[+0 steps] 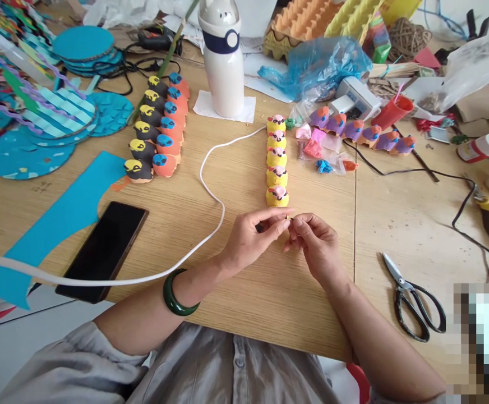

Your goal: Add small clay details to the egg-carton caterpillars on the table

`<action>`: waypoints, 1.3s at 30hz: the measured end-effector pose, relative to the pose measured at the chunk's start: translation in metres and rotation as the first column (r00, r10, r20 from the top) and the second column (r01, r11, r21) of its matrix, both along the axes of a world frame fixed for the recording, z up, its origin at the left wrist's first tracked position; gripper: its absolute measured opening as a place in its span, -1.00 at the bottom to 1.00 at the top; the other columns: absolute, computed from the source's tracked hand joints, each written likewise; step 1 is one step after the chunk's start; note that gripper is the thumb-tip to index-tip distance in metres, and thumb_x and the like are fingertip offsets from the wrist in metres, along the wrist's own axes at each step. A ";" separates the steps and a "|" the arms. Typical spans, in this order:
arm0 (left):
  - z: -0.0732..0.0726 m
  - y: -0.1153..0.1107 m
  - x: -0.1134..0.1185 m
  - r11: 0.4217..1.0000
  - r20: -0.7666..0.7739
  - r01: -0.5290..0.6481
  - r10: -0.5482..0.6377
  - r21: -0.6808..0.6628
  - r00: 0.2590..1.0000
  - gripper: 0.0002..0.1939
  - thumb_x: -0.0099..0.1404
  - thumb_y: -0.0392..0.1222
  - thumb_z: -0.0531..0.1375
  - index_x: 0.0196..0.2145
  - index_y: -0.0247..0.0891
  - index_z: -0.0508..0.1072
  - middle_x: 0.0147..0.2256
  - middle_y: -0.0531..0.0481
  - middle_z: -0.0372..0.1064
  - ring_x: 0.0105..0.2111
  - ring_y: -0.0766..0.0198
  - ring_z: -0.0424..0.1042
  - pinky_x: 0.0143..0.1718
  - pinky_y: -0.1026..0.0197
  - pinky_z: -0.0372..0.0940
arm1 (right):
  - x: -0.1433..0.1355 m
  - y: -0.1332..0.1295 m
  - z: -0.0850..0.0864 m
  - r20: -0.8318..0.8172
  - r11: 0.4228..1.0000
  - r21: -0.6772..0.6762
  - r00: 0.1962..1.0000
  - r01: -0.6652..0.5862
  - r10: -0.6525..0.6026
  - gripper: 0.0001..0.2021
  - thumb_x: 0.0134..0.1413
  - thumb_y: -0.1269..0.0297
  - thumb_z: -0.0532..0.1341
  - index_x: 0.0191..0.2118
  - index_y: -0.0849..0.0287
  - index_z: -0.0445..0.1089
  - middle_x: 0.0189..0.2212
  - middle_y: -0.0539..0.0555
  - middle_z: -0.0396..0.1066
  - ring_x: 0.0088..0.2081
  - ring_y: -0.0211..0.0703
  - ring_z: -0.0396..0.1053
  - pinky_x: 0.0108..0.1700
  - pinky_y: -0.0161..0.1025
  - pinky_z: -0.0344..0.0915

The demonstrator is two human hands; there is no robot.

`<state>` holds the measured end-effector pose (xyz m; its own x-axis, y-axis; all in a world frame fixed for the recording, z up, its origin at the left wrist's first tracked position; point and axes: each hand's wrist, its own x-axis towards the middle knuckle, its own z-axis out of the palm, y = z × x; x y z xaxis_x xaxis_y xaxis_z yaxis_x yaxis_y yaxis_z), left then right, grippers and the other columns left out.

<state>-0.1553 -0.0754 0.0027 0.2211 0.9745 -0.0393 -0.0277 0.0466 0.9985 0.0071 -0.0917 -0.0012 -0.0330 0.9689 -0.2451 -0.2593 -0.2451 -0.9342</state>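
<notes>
My left hand (255, 235) and my right hand (315, 241) meet over the wooden table, fingertips pinched close together. Between them shows a tiny yellowish bit (287, 217), too small to name. Just beyond my fingers stands a row of yellow clay-covered bumps (277, 177) with pink tops and dark and red details; its near end lies right by my left fingertips. A white cord (223, 207) runs from the far end of that row, past my left arm. A dark green bangle circles my left wrist.
Black-and-yellow (146, 132) and orange-and-blue (167, 143) bump rows lie left, with a phone (104, 247) and blue card (59, 224). A white bottle (223, 73) stands behind. Scissors (408, 297), a purple-orange row (370, 133), clay packets (318, 143) and a red cup (391, 111) lie right.
</notes>
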 end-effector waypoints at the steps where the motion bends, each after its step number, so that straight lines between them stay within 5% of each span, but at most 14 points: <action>1: 0.000 0.001 0.000 0.999 0.037 -0.004 0.006 -0.049 0.999 -0.66 0.33 -0.06 0.32 -0.01 -0.26 0.65 -0.42 0.02 0.53 -0.52 0.43 0.29 -0.50 0.35 0.21 | 0.000 0.001 0.000 -0.010 1.000 0.002 1.000 0.022 -0.022 -0.71 0.03 0.04 0.47 -0.38 0.14 0.50 -0.55 -0.09 0.38 -0.58 -0.36 0.31 -0.50 -0.34 0.45; 7: 0.000 0.005 -0.003 0.959 0.226 0.016 0.051 -0.284 0.973 -0.70 0.31 -0.02 0.32 -0.13 -0.27 0.66 -0.56 0.14 0.25 -0.62 0.49 0.08 -0.63 0.38 -0.01 | 0.002 0.002 0.002 -0.036 1.000 0.002 0.999 0.012 -0.012 -0.68 0.09 0.00 0.43 -0.45 0.16 0.50 -0.67 -0.14 0.21 -0.63 -0.39 0.11 -0.51 -0.33 0.43; 11: 0.003 0.005 -0.003 0.974 0.166 0.056 -0.019 -0.221 0.986 -0.69 0.28 -0.04 0.36 -0.12 -0.29 0.66 -0.58 0.15 0.26 -0.62 0.49 0.13 -0.61 0.36 0.04 | 0.002 0.000 -0.001 -0.020 1.000 -0.013 0.999 -0.026 0.026 -0.66 0.11 -0.01 0.42 -0.45 0.16 0.49 -0.65 -0.13 0.24 -0.62 -0.38 0.18 -0.51 -0.34 0.40; 17: 0.002 0.001 0.001 0.995 0.088 0.044 -0.036 -0.092 0.995 -0.76 0.28 -0.09 0.36 -0.18 -0.29 0.66 -0.31 -0.05 0.62 -0.35 0.31 0.53 -0.30 0.30 0.38 | 0.002 -0.001 -0.001 0.007 0.999 -0.010 0.999 -0.052 0.052 -0.64 0.14 0.00 0.40 -0.49 0.17 0.44 -0.61 -0.10 0.32 -0.59 -0.37 0.28 -0.49 -0.36 0.40; 25: -0.003 0.001 0.000 0.999 -0.019 -0.007 0.007 0.035 1.000 -0.81 0.30 -0.11 0.34 -0.22 -0.26 0.69 -0.22 -0.10 0.66 -0.27 0.22 0.58 -0.21 0.26 0.42 | 0.001 -0.001 0.000 -0.027 0.995 -0.047 0.996 -0.085 0.084 -0.61 0.14 -0.08 0.38 -0.45 0.17 0.47 -0.58 -0.06 0.40 -0.62 -0.34 0.35 -0.55 -0.35 0.39; 31: 0.001 0.001 0.000 0.997 0.031 -0.002 0.004 -0.073 1.000 -0.68 0.34 -0.07 0.31 -0.03 -0.26 0.66 -0.40 -0.01 0.56 -0.48 0.38 0.37 -0.42 0.33 0.29 | 0.002 0.002 0.002 -0.069 1.000 -0.017 0.998 0.004 -0.006 -0.73 0.01 0.07 0.48 -0.37 0.15 0.52 -0.52 -0.08 0.43 -0.55 -0.35 0.34 -0.46 -0.33 0.48; 35: 0.002 0.005 -0.003 0.972 0.187 0.006 0.038 -0.233 0.982 -0.68 0.34 0.00 0.30 -0.12 -0.27 0.68 -0.57 0.12 0.27 -0.61 0.47 0.08 -0.61 0.36 0.02 | 0.003 0.002 0.003 -0.066 0.999 -0.042 0.997 0.031 -0.034 -0.69 0.08 0.01 0.43 -0.43 0.15 0.48 -0.56 -0.08 0.38 -0.57 -0.35 0.28 -0.49 -0.33 0.45; 39: 0.003 0.006 -0.004 0.955 0.224 0.020 0.049 -0.297 0.973 -0.68 0.32 0.01 0.30 -0.15 -0.29 0.68 -0.61 0.17 0.09 -0.61 0.47 0.03 -0.61 0.37 -0.03 | 0.002 0.001 0.004 -0.051 0.999 -0.034 0.999 0.016 -0.018 -0.72 0.07 0.03 0.44 -0.37 0.13 0.47 -0.53 -0.07 0.40 -0.55 -0.33 0.30 -0.47 -0.30 0.47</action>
<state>-0.1593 -0.0698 0.0060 0.2441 0.9295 -0.2764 -0.2538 0.3363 0.9069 0.0095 -0.0907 0.0025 -0.0302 0.9607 -0.2760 -0.3106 -0.2715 -0.9110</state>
